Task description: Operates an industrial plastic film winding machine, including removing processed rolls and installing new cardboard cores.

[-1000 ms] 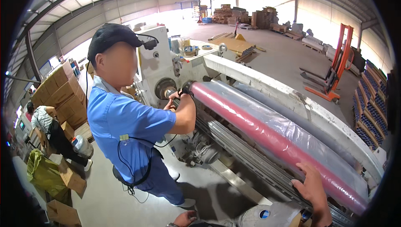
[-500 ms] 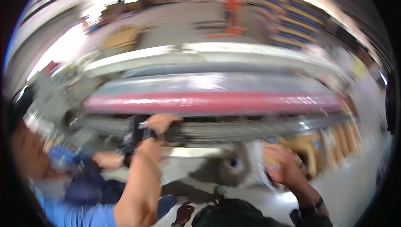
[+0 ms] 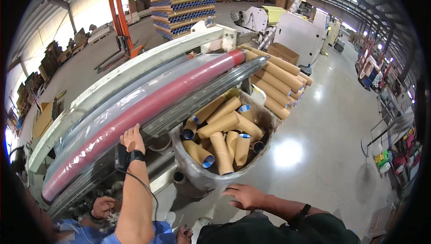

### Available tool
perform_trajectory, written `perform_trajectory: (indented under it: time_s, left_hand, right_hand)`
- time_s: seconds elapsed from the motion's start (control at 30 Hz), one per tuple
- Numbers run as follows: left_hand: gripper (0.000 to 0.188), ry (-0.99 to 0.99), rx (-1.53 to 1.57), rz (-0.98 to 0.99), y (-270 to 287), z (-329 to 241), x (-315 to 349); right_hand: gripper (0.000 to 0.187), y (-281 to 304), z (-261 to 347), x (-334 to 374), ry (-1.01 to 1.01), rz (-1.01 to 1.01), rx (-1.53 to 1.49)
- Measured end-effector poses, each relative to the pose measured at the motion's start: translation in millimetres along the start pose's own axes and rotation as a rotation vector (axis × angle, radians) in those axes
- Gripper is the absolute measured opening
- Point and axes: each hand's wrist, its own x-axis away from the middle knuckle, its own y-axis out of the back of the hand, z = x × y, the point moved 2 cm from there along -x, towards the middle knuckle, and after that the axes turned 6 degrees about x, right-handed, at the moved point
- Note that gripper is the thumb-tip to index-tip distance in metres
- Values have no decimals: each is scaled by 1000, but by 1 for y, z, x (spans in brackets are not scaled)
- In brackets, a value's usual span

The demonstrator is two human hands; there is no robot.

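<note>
Head view, fisheye, read from left to right. At lower left, a blue sleeve [image 3: 76, 233] belongs to a co-worker, whose nearer hand [image 3: 103, 206] has bent fingers; what they hold, if anything, cannot be told. Above, an orange lift truck [image 3: 123, 26] stands beyond the machine's white beam [image 3: 134, 62]. The co-worker's other hand [image 3: 133, 138], banded in black at the wrist, reaches to the lower edge of the red roll [image 3: 148, 105] — a long, film-covered cylinder lying diagonally across the machine. Dark metal bars [image 3: 202, 98] run alongside its near side. The wearer's left hand [image 3: 183, 234] shows only partly at the lower edge, beside blue clothing; its opening and contents cannot be told. Right of the bars stands a plastic-lined tub [image 3: 202, 179], in which short cardboard tubes [image 3: 221, 152] lie jumbled at various tilts. The wearer's right hand [image 3: 244, 197] is just outside the tub's near side — palm downward, fingers loosely bent and apart from the thumb, with nothing visible in its grasp. Farther right, longer brown tubes [image 3: 278, 82] are stacked beside the machine's end, near a white cabinet [image 3: 298, 33].
</note>
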Motion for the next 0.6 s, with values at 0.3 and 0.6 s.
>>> perform_trajectory:
  time_s: [0.3, 0.6]
  left_hand:
    - [46, 120, -258, 352, -256, -140, -21]
    - [57, -22, -182, 489, -514, -273, -162]
  right_hand:
    - [39, 93, -107, 242, -508, -197, -25]
    - [39, 164, -229, 370, -744, -375, -61]
